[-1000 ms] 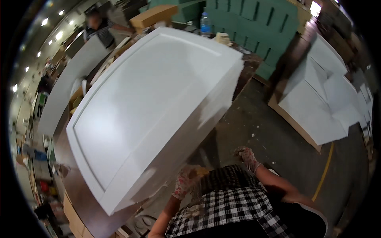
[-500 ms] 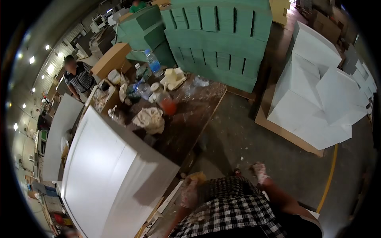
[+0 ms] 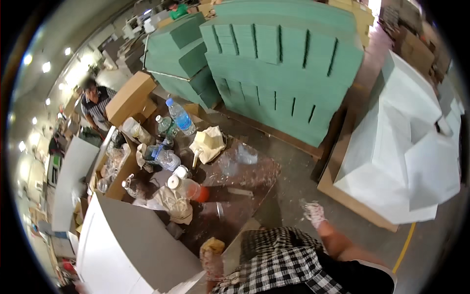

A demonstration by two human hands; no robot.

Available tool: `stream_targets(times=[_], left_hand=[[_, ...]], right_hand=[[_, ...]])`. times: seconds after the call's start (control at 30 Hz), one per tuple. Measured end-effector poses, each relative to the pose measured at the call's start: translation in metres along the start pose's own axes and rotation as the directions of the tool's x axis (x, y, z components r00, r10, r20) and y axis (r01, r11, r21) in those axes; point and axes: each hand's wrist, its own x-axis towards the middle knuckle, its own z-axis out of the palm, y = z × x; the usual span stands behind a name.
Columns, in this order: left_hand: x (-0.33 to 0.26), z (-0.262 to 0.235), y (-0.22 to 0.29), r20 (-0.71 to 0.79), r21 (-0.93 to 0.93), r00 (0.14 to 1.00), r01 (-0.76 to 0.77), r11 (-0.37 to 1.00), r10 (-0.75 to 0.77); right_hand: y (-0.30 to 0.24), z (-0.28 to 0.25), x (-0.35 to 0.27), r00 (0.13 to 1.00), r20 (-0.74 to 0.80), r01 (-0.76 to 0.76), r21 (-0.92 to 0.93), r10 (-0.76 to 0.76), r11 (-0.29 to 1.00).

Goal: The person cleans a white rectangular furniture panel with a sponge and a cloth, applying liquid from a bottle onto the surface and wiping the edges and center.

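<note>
My left hand (image 3: pixel 212 268), in a patterned glove, is closed around a yellow sponge (image 3: pixel 213 246) at the near edge of a dark, stained table (image 3: pixel 230 201). Left of it stands a large white panel piece (image 3: pixel 132 245). Out to the right, my gloved right hand (image 3: pixel 314 213) hangs over the floor. Its fingers look loosely apart and nothing shows in them, though they are a little blurred. Nearest the left hand on the table are a crumpled cream cloth (image 3: pixel 176 206) and a bottle with red liquid (image 3: pixel 190 188).
A water bottle (image 3: pixel 181 116), a cloth with a pale yellow block (image 3: pixel 208 143) and a cardboard box (image 3: pixel 130 98) crowd the table. Beyond rise green stacked boards (image 3: pixel 279 73). White panels (image 3: pixel 391 152) lie on a pallet at right. Another person (image 3: pixel 95 105) stands far left.
My left hand has moved left with the yellow sponge, to the table's edge. The view has shifted, so more of the tabletop shows. My right hand stays out to the right.
</note>
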Motion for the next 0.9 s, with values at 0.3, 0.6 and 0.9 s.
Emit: stream_targets(times=[0.3, 0.6, 0.9], left_hand=[[0.005, 0.052, 0.003, -0.513, -0.351, 0.858, -0.182, 0.918, -0.027], [0.045, 0.173, 0.059, -0.773, 0.21, 0.607, -0.024, 0.977, 0.181], [0.015, 0.101, -0.016, -0.869, 0.254, 0.388, -0.186, 0.949, 0.308]], right_hand=[[-0.119, 0.098, 0.21, 0.983, -0.179, -0.048, -0.434, -0.034, 0.9], [-0.109, 0.203, 0.395, 0.989, 0.088, -0.026, -0.679, 0.117, 0.734], [-0.133, 0.255, 0.392, 0.885, 0.125, -0.138, -0.85, 0.448, 0.509]])
